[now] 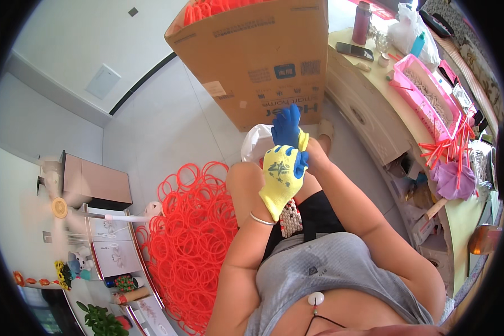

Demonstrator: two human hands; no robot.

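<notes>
My left hand (283, 178) wears a yellow glove with blue fingertips. Those fingertips curl around the yellow cuff of a second glove (287, 127) at my right wrist. My right hand (317, 152) is only partly covered by that second glove, whose blue fingers point straight up; the heel of the hand is bare. Both hands meet above my knees, in front of a big cardboard box (263, 61). A thin bracelet sits on my left wrist.
A heap of orange rings (193, 235) lies on the floor to my left, with more in the box top. A white bag (256, 143) is behind my hands. On the right is a desk (375, 112) with a pink tray (425, 95), orange sticks, a phone and a bottle. A fan (59, 207) stands far left.
</notes>
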